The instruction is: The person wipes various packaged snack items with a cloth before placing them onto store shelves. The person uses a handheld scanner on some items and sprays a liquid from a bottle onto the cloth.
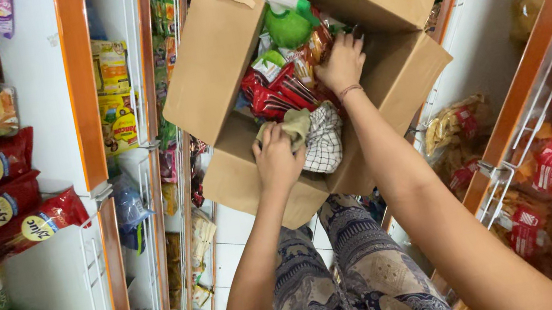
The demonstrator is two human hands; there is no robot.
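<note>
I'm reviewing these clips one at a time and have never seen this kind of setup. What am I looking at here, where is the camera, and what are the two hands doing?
There is no machine here: a person wears one camera on the head, so the single picture looks down along their own arms. They stand in a shop aisle, with shelves of packaged snacks on both sides and patterned trousers visible below.

In front of them is an open cardboard box filled with goods: red packets, a green spray bottle and a checked cloth.

The left hand grips a bunched olive cloth at the near side of the box. The right hand, with a thin band at the wrist, reaches deeper in and rests on the packets; whether its fingers hold anything is hidden.
</note>
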